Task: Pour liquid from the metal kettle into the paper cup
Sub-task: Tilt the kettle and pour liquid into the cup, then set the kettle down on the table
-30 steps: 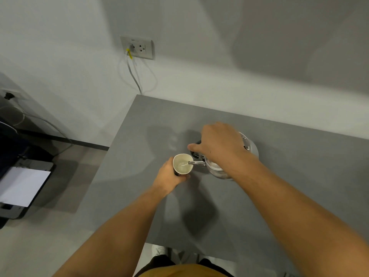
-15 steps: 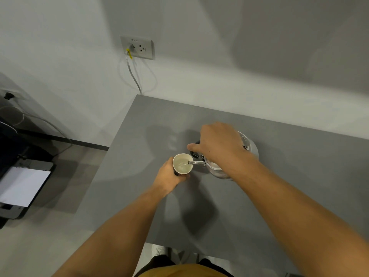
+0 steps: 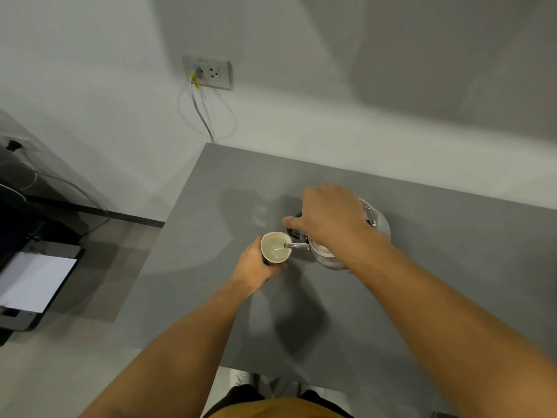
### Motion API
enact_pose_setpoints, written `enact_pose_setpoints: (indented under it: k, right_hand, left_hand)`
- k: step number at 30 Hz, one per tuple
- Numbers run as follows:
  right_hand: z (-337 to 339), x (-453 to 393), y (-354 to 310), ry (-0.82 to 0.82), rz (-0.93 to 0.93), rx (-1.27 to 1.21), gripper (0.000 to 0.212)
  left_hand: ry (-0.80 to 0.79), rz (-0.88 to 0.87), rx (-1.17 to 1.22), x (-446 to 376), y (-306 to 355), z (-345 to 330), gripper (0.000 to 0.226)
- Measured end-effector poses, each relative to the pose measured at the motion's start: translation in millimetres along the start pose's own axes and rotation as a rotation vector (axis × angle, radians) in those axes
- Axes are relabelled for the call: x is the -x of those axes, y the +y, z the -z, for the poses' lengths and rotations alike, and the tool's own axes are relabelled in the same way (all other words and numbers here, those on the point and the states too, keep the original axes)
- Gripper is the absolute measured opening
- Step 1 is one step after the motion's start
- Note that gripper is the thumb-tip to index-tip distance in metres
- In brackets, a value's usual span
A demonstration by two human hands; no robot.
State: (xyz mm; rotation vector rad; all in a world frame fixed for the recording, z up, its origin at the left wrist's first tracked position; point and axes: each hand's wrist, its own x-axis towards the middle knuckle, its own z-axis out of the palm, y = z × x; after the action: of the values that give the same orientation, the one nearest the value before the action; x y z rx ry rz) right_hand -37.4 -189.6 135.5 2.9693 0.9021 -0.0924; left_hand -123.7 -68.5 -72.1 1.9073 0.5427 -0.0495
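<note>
A paper cup (image 3: 272, 241), white inside with a dark outside, stands on the grey table (image 3: 437, 291). My left hand (image 3: 251, 267) wraps around its near side. A metal kettle (image 3: 378, 224) is tipped to the left, its thin spout (image 3: 297, 245) over the cup's rim. A thin stream of clear liquid falls from the spout into the cup, which holds pale liquid. My right hand (image 3: 327, 218) grips the kettle's dark handle from above and hides most of the kettle's top.
The table's left edge (image 3: 168, 236) drops to the floor. A wall socket (image 3: 208, 70) with a white cable hangs above the table's far left corner. A dark printer with white paper (image 3: 33, 285) stands on the floor at the left.
Both hands, cup and kettle keep their places. The pouring goes on; the liquid in the cup looks slightly higher.
</note>
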Motion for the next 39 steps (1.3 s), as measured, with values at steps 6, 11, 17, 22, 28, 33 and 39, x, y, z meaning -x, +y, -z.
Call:
enact_pose_setpoints:
  k: [6,11,17,22,28,33,39]
  right_hand:
    - [-2.4,0.8,2.2,0.014,0.0,-0.006,0.048]
    - [-5.5,2.1,7.1,0.024,-0.014,-0.045,0.054]
    - [-6.6,6.0,23.8,-0.011,-0.079,-0.11,0.057]
    - [-16.9,12.5,52.3,-0.095,-0.193,-0.287,0.064]
    - [-31.1,25.6,76.2,-0.102,-0.237,-0.427,0.069]
    - [-35.6,28.6,80.2,-0.087,-0.23,-0.434,0.071]
    - [-33.5,30.3,90.1,-0.084,-0.24,-0.477,0.07]
  left_hand:
    - [0.001,-0.002,0.003,-0.7,-0.8,-0.4,0.069]
    - [0.001,-0.007,-0.012,-1.6,-2.1,-0.9,0.067]
    - [-0.006,0.008,-0.016,-1.6,-2.9,-0.4,0.065]
    - [-0.003,-0.003,-0.022,0.8,-1.5,0.7,0.062]
    - [-0.009,0.007,0.011,2.6,-3.4,-1.6,0.065]
    - [-0.011,0.001,0.06,8.5,0.2,-0.5,0.067]
    - [0.006,-0.036,0.081,17.2,10.6,5.3,0.071]
